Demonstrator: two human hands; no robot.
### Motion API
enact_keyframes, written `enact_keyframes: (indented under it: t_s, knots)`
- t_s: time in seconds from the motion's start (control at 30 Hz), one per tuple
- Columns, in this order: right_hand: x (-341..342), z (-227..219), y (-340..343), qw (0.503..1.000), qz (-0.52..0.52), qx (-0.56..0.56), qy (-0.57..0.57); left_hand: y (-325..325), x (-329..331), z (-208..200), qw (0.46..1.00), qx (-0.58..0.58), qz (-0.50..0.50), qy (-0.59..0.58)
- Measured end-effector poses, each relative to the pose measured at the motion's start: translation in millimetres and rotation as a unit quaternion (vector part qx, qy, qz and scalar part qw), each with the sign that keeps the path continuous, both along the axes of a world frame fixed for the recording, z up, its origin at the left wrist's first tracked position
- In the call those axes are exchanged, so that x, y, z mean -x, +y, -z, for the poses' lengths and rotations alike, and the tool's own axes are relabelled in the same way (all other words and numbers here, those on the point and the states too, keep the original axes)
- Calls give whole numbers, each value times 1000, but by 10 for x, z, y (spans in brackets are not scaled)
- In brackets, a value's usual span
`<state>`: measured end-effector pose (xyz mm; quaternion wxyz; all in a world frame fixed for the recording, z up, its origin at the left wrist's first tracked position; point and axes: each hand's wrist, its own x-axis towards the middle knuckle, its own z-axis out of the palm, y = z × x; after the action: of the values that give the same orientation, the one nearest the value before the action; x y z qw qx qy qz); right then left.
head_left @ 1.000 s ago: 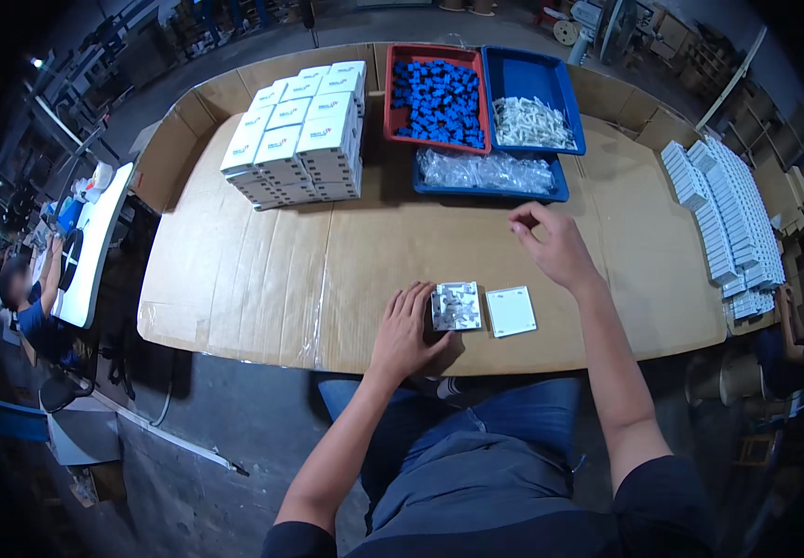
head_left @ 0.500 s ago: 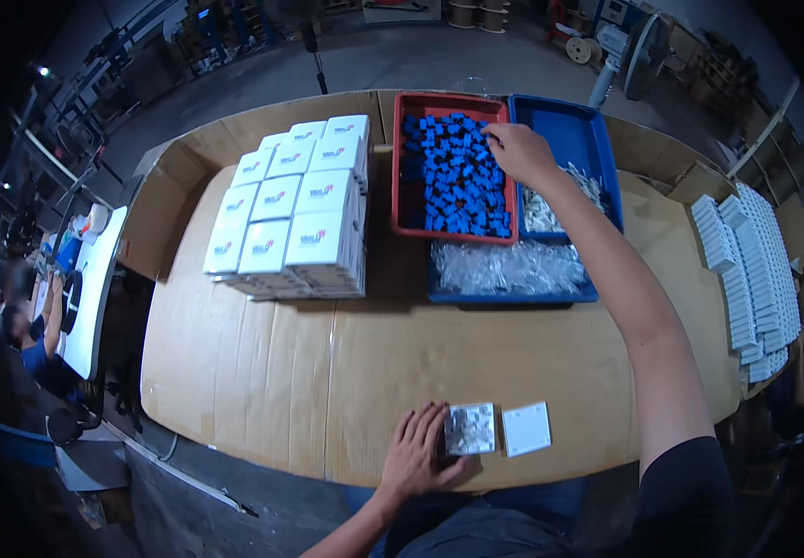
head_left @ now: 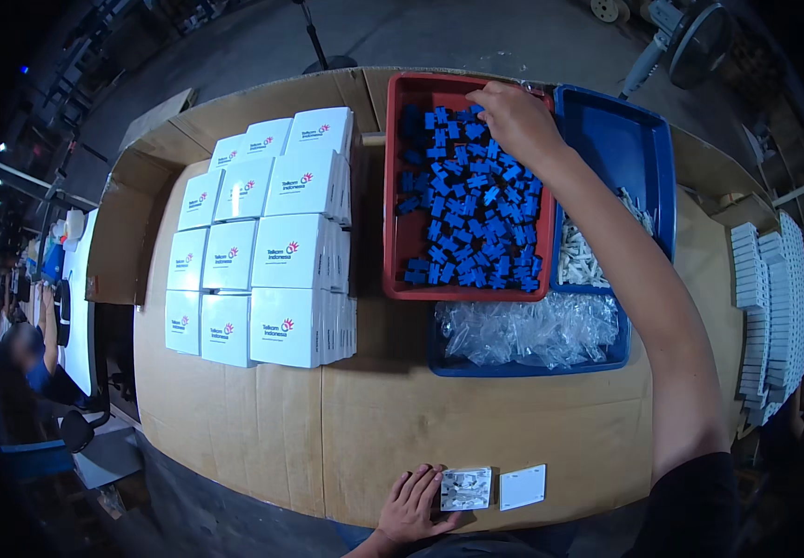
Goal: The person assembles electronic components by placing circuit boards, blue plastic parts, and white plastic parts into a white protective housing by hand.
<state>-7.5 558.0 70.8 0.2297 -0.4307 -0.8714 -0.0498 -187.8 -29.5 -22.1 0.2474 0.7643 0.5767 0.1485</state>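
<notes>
My left hand (head_left: 411,505) lies on the cardboard tabletop with its fingers stretched out. Its fingertips and thumb touch the left and lower edges of a small square white case (head_left: 466,488) with an uneven grey-white inside. Right of that case, a flat square white cover (head_left: 523,487) lies apart from it. My right hand (head_left: 517,119) is over the far part of a red tray (head_left: 402,270), fingers curled and pinched among blue plastic pieces (head_left: 486,200) shaped like small clips. Whether a piece is between the fingertips is hidden.
Stacks of white boxes (head_left: 225,260) stand at left. A blue tray (head_left: 607,121) with small white parts (head_left: 583,256) sits beside the red one; another blue tray (head_left: 514,368) holds clear plastic bags (head_left: 523,330). White cases (head_left: 774,307) are stacked far right. Cardboard walls (head_left: 123,232) edge the table.
My view has tilted down and closer over the trays. My right hand has moved from the red tray's right rim inward over the blue pieces. My left hand stays by the case.
</notes>
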Motion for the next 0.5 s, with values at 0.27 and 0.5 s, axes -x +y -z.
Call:
enact_keyframes:
  t_s: [0.27, 0.5]
  knots:
    - [-79, -101, -79, 990, -38, -79, 111, 30, 28, 12, 1000, -3, 4, -13]
    - [-302, -735, -1565, 938, -83, 50, 331, 6, -4, -43, 999, -22, 3, -23]
